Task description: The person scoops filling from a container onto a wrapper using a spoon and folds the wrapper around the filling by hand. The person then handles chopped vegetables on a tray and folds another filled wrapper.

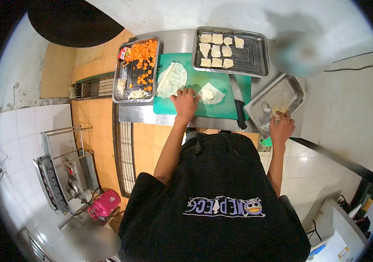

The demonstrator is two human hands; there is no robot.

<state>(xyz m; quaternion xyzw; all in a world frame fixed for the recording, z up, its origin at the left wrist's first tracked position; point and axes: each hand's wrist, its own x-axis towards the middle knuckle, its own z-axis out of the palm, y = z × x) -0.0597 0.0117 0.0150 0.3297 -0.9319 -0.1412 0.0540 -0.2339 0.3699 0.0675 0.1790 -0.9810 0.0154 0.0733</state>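
Note:
My left hand (185, 104) rests on the green cutting board (199, 112), fingers spread, beside a small square wrapper (218, 94). A pale dab of filling (208, 94) sits on that wrapper. Above the same hand lies a larger pile of thin wrapper sheets (173, 81). On the right, my right hand (282, 126) reaches into a metal tray (298, 89), its fingers closed on pale shredded filling (279, 109). A spoon (266, 107) lies in that tray close to the filling. The black-handled knife (237, 94) lies on the board's right side.
At the back, a dark tray (249, 61) holds several folded pastry pieces (216, 39). The left tray (114, 87) contains chopped carrots (145, 52), a red packet (124, 53) and pale chopped pieces (137, 94). A pink gas cylinder (105, 204) and metal stove (48, 183) stand lower left.

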